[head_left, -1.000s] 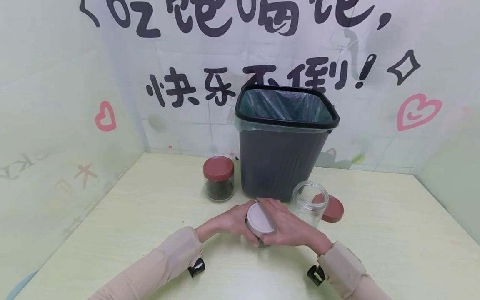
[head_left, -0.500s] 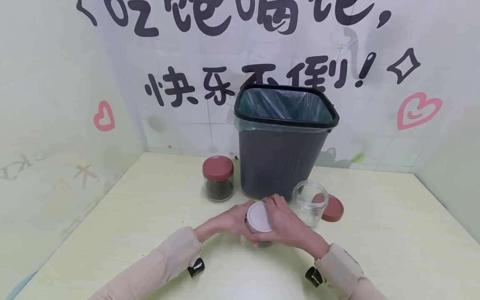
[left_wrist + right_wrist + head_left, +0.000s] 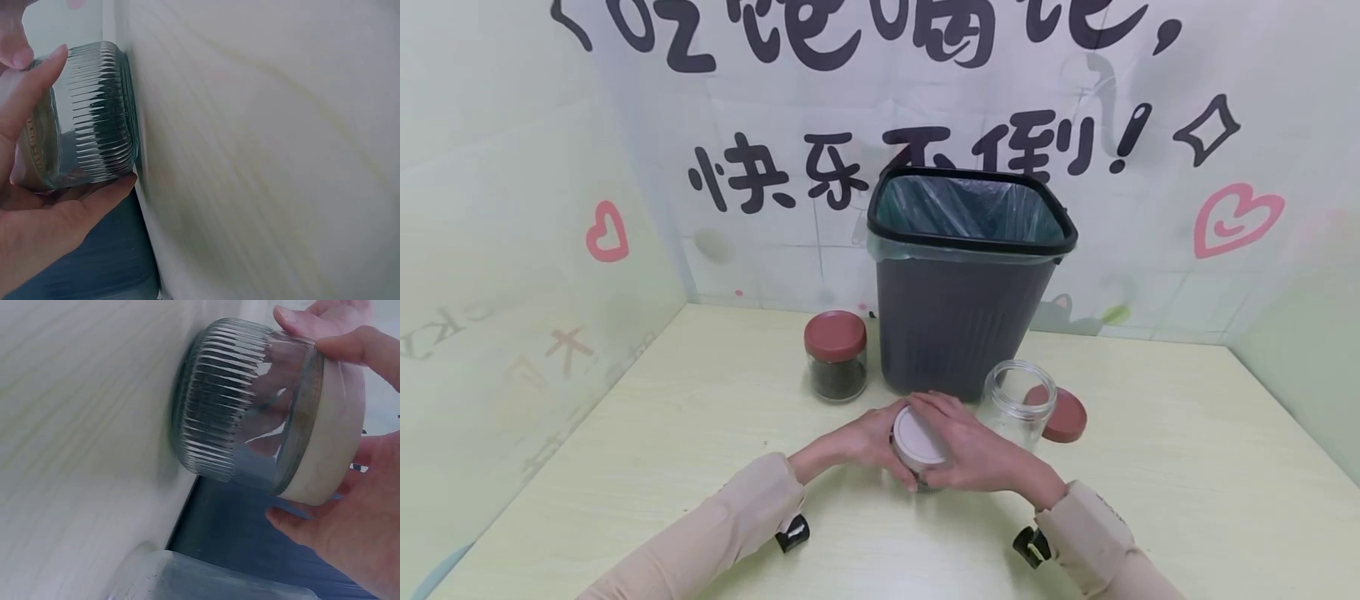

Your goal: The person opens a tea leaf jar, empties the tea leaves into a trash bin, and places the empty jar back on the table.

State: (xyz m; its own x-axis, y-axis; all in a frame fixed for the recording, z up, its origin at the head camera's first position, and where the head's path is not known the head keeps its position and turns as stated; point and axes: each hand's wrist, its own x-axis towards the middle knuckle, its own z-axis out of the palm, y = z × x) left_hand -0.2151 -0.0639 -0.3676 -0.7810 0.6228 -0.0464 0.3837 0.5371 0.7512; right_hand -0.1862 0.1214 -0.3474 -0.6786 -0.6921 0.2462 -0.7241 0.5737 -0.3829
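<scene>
A ribbed clear glass jar [image 3: 215,403] with a pale lid [image 3: 917,437] stands upright on the table, between both hands. My left hand [image 3: 872,442] grips the jar's side, thumb on one side and fingers on the other, as the left wrist view shows. From the right, my right hand [image 3: 976,454] holds the lid around its rim and covers part of its top. Dark contents show low inside the glass. Just beyond the right hand stands a lidless clear jar [image 3: 1021,400], partly hidden by that hand.
Behind the hands rises a dark bin [image 3: 962,317] with a plastic liner. A jar with a red lid [image 3: 837,357] and dark contents sits left of it. Another red lid [image 3: 1066,415] lies behind the lidless jar. Printed walls enclose the table [image 3: 700,500].
The right hand shifted its fingers and turned around the lid at half a second ago, then swung back over the top. The left hand has stayed on the jar, which keeps its place.
</scene>
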